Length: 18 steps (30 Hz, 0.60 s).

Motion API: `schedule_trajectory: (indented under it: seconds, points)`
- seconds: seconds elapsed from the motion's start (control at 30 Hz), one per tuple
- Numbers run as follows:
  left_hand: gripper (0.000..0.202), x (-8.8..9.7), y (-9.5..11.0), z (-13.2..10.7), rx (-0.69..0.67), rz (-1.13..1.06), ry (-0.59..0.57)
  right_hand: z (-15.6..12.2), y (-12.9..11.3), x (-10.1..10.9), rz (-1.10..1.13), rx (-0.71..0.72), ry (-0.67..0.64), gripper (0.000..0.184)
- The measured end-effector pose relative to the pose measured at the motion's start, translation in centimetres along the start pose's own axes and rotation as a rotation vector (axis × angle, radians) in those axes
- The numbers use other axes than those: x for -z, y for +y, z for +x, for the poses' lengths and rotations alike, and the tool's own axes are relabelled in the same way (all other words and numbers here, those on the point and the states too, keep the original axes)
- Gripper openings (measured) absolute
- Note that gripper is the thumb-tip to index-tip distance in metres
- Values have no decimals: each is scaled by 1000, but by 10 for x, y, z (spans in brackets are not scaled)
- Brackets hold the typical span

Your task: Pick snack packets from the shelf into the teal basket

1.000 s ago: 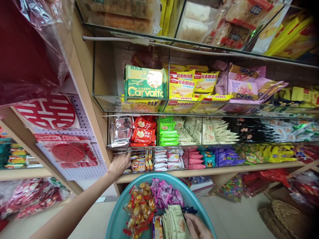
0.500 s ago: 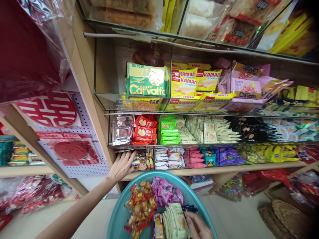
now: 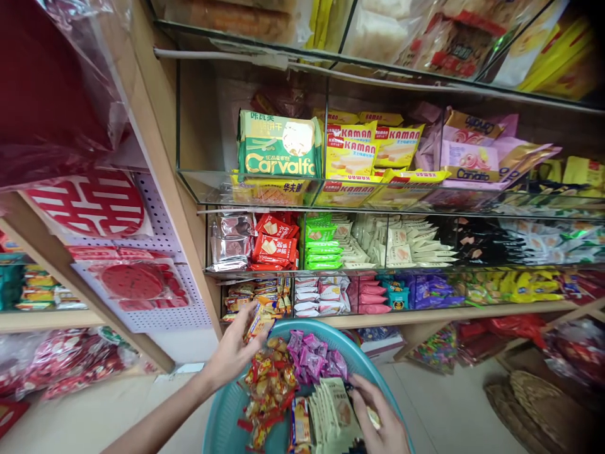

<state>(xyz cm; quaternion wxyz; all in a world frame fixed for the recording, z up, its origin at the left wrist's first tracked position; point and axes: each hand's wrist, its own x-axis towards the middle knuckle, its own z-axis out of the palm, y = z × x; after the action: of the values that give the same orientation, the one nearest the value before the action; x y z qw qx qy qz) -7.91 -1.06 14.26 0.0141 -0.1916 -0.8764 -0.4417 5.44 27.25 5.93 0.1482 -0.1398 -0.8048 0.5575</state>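
Head view: my left hand (image 3: 242,345) pinches small yellow-and-orange wrapped snacks (image 3: 259,320) between thumb and fingers, at the rim of a round teal plastic basket (image 3: 215,424), in front of a pale wooden shelf (image 3: 425,314). My right hand (image 3: 382,413) curls inside the basket, beside slim pale-green packets (image 3: 333,410); whether it grips them, I cannot tell.

The left hand (image 3: 236,350) grips small snack packets (image 3: 259,323) above the far left edge of the basket (image 3: 371,353). The right hand (image 3: 385,419) is at the basket's right edge, beside pale green packets (image 3: 333,410). Purple sweets (image 3: 312,359) lie toward the far edge; red-wrapped sweets (image 3: 271,386) lie along the left edge.
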Motion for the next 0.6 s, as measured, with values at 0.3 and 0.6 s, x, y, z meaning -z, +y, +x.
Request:
schedule_trajectory:
  seconds: [0.3, 0.6]
  points:
    - [56, -13, 41, -21, 427, -594, -690, -14, -72, -71, 782, -583, -329, 72]
    - [44, -28, 35, -46, 340, -64, -1009, -64, -22, -105, 866, -657, -396, 58]
